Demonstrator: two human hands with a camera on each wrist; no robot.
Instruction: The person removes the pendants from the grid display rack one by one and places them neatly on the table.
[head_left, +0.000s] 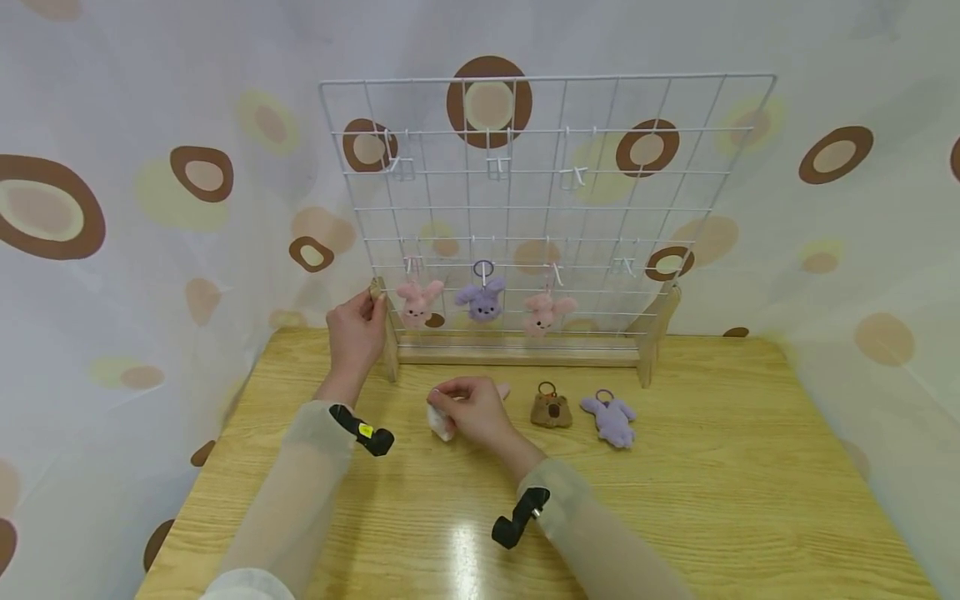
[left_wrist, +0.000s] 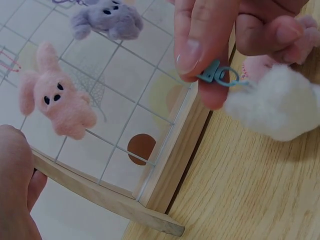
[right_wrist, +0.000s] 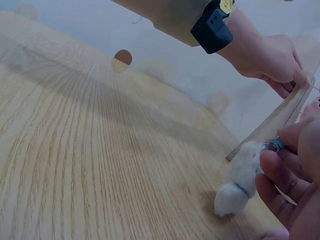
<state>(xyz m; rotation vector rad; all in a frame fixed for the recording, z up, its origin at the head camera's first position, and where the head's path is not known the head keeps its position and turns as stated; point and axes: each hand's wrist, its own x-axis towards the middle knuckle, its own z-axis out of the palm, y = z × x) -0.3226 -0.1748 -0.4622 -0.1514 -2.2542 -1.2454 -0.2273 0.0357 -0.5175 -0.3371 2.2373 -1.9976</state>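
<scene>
My left hand (head_left: 358, 332) grips the left wooden upright (head_left: 391, 354) of a white wire grid rack (head_left: 555, 78). Between thumb and fingers, my right hand (head_left: 477, 410) pinches the teal clasp (left_wrist: 212, 72) of a white plush keychain (left_wrist: 280, 105). The fluffy white body hangs from the clasp just over the table, in front of the rack's left part; the right wrist view shows a bluish band around it. Behind the right hand lies a pink plush (head_left: 504, 390), mostly hidden. On the lower hooks hang a pink bunny (head_left: 417, 305), a purple bunny (head_left: 483, 303) and another pink bunny (head_left: 544, 317).
To the right of my right hand, a brown bear keychain (head_left: 551, 411) and a purple plush keychain (head_left: 612, 422) lie on the wooden table (head_left: 720, 467). Bare white hooks (head_left: 576, 177) stick out from the upper grid. A patterned cloth (head_left: 847, 275) stands behind and around the table.
</scene>
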